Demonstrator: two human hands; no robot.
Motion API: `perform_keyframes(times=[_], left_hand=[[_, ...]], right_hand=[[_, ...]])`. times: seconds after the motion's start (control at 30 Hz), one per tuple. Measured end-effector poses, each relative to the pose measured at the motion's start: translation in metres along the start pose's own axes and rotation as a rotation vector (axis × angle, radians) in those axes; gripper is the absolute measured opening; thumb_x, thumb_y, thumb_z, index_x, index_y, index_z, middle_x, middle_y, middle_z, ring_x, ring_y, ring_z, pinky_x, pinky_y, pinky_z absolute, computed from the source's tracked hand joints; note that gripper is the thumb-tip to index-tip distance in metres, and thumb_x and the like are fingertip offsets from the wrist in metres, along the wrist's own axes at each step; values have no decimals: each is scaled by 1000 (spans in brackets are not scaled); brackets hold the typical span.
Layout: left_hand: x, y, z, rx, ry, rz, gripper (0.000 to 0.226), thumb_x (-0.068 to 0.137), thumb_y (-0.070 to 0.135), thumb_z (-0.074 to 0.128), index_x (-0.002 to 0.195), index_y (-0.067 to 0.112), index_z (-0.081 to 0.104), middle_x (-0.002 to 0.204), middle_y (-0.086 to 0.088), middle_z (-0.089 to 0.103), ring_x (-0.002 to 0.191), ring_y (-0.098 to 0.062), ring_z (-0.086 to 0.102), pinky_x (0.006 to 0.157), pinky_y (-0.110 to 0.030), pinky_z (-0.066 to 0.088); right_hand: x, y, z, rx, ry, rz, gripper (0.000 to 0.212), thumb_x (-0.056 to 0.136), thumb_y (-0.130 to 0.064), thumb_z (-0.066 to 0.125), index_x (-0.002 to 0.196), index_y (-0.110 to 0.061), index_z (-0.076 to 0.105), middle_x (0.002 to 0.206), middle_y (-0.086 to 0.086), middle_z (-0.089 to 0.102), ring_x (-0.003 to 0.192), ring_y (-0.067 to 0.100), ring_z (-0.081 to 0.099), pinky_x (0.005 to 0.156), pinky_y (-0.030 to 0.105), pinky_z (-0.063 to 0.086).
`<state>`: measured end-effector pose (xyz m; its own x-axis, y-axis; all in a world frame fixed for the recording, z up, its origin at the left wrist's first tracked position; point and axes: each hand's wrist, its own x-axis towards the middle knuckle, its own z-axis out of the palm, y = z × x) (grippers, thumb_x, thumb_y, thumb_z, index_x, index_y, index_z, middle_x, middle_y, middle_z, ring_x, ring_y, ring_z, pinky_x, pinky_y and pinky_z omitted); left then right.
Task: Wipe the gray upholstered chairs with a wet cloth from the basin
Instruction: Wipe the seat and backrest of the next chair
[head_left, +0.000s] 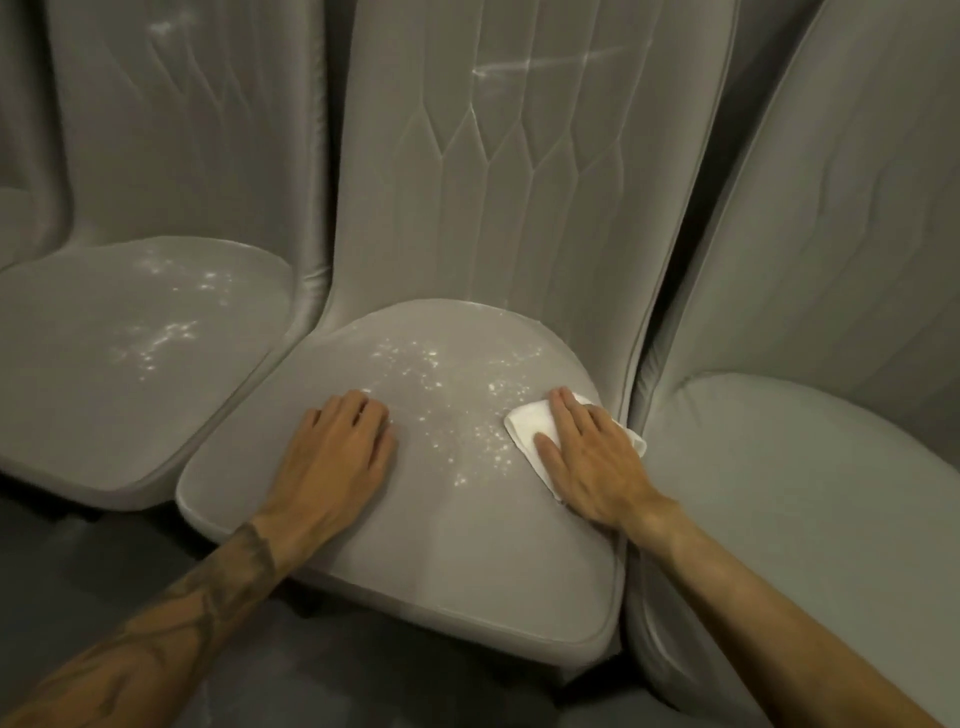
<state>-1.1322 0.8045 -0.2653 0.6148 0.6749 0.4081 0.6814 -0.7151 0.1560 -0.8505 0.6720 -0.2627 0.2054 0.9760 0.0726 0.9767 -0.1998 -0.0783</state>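
Observation:
Three gray upholstered chairs stand side by side. On the middle chair's seat (415, 519) my right hand (587, 457) presses a folded white cloth (527, 426) flat near the seat's right edge, fingers straight. My left hand (337, 447) rests flat on the seat's left part, holding nothing. Specks of light or wet spots glitter on the seat between the hands. The middle chair's stitched backrest (519, 182) rises behind. No basin is in view.
A left chair (130, 364) and a right chair (779, 493) flank the middle one closely, their seats nearly touching it. The left seat shows glittering spots too. Dark floor (156, 561) lies in front of the chairs.

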Motion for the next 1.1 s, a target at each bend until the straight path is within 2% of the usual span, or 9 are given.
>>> perform_keyframes(times=[0.13, 0.37, 0.5, 0.57, 0.63, 0.7, 0.83, 1.0, 1.1], left_hand=[[13, -19, -5, -60, -59, 42, 25, 102, 30, 42, 95, 17, 61, 95, -3, 59, 84, -26, 56, 75, -44, 47], [48, -52, 6, -142, -46, 87, 14, 100, 22, 50, 97, 14, 61, 96, -7, 60, 83, -33, 56, 75, -48, 47], [62, -62, 13, -171, -40, 89, 14, 101, 22, 50, 98, 13, 61, 97, -7, 60, 85, -33, 56, 76, -48, 46], [65, -70, 16, -182, -62, 107, 16, 101, 23, 50, 100, 12, 62, 98, -7, 60, 85, -32, 56, 76, -47, 45], [66, -79, 16, -195, -77, 103, 19, 102, 24, 49, 102, 12, 63, 100, -7, 60, 86, -30, 54, 76, -45, 43], [64, -86, 15, -201, -79, 94, 20, 102, 25, 47, 101, 12, 62, 100, -8, 60, 86, -30, 54, 77, -47, 45], [55, -98, 7, -189, -67, 41, 22, 102, 27, 46, 101, 12, 62, 99, -8, 59, 84, -32, 55, 76, -48, 47], [43, -110, -3, -172, -78, 13, 21, 103, 32, 45, 101, 17, 60, 100, -3, 58, 85, -27, 54, 76, -45, 46], [36, -113, -6, -174, -77, 10, 21, 103, 33, 45, 101, 19, 60, 100, 0, 57, 86, -25, 53, 77, -43, 44]], right_hand=[[7, -11, -9, -42, 14, 40, 53, 107, -40, 22, 152, -12, 28, 159, 7, 30, 138, 27, 38, 116, 37, 29], [33, -12, -32, 156, 346, 262, 46, 108, -41, 26, 148, -19, 36, 148, 7, 41, 128, 24, 45, 109, 40, 40], [18, -31, -26, -56, 79, 82, 48, 105, -48, 13, 144, -30, 35, 117, -1, 37, 102, 20, 43, 92, 35, 34], [5, -26, -22, 43, 23, 32, 52, 106, -51, 11, 148, -29, 31, 117, -5, 39, 102, 15, 44, 94, 32, 38], [7, -19, -23, 115, 88, 51, 51, 105, -53, 13, 142, -27, 37, 120, -7, 44, 102, 13, 47, 95, 30, 43], [18, -19, -24, 69, 112, 81, 42, 105, -50, 22, 128, -23, 45, 119, -6, 48, 103, 17, 49, 95, 34, 43], [33, -32, -14, 21, 47, 129, 40, 104, -46, 30, 127, -18, 47, 131, 0, 47, 114, 21, 45, 103, 36, 39], [14, -44, -21, 143, 248, 199, 38, 106, -37, 38, 123, -15, 63, 125, 1, 48, 110, 18, 51, 91, 35, 50], [-5, -49, -42, 178, 319, 205, 41, 106, -41, 36, 132, -18, 59, 128, 4, 46, 113, 18, 48, 88, 25, 43]])
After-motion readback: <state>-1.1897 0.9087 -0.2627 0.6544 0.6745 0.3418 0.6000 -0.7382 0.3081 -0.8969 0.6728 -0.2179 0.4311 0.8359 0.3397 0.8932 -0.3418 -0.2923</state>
